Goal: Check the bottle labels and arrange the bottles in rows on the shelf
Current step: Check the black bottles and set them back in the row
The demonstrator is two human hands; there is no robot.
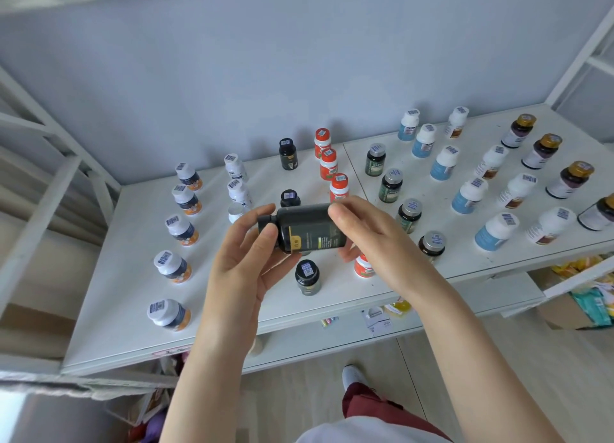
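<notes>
Black bottle (304, 227) sideways, both hands; label txt unreadable.

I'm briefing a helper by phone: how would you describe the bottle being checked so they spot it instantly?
Look at the white shelf, at its middle column of black bottles. Above it, the left hand and right hand hold a black plastic bottle with a yellow-marked label. It alone lies sideways, cap pointing left.

The black bottle (304, 226) has a yellow label patch. Beyond the right hand (365, 230) stand orange bottles (329, 165); to its right, pale blue bottles (441, 168) on the white shelf (116, 276).
</notes>
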